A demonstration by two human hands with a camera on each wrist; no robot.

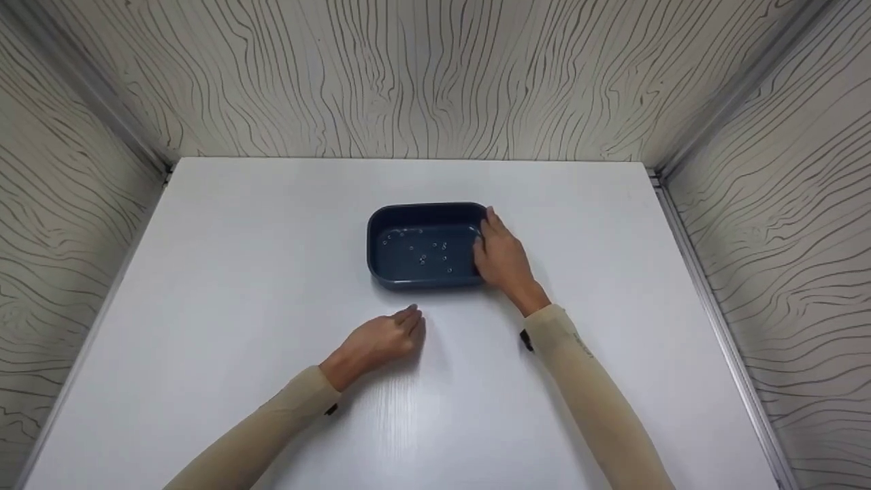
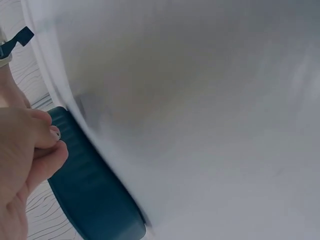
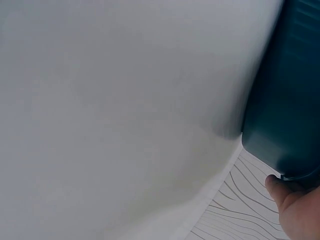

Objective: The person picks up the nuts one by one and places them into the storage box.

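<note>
A dark blue rectangular tray (image 1: 429,282) sits on the white table, with several small shiny metal rings (image 1: 444,258) scattered over its floor. At the tray's right end my right hand (image 1: 507,258) grips the rim. The right wrist view shows that hand (image 3: 300,212) at the tray's (image 3: 280,110) lower corner. My left hand (image 1: 384,340) is in front of the tray, its fingers bent and drawn together. In the left wrist view, a small metal ring (image 2: 57,134) shows pinched between thumb and finger, mostly covered by them.
The white table (image 1: 258,272) extends around the tray on every side. Panels with a wood-grain line pattern (image 1: 408,82) stand behind it and along both sides. Metal rails (image 1: 721,340) run beside the table's edges.
</note>
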